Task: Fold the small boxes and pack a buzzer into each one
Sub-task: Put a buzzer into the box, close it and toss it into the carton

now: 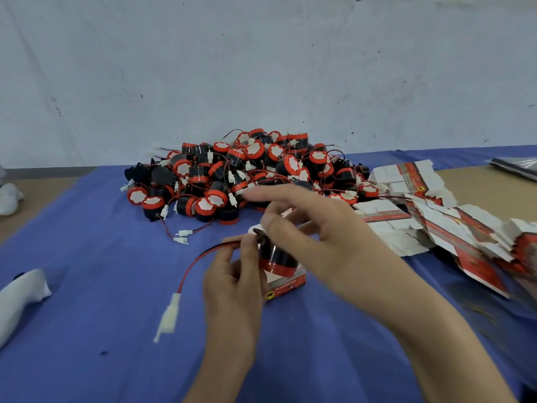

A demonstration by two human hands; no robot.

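Buzzer half inside box, partly hidden; left hand pinches wire; right hand blurred, grip unclear.

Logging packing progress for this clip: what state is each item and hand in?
Small box: folded, top open, on the blue cloth.
Buzzer: partly inside the small box, not seated.
Lead wire: outside the box, trailing left.
Left hand: pinches the lead wire.
Right hand: fingers spread over the buzzer, blurred.
Buzzer pile: loose, unpacked.
Flat boxes: unfolded, stacked.
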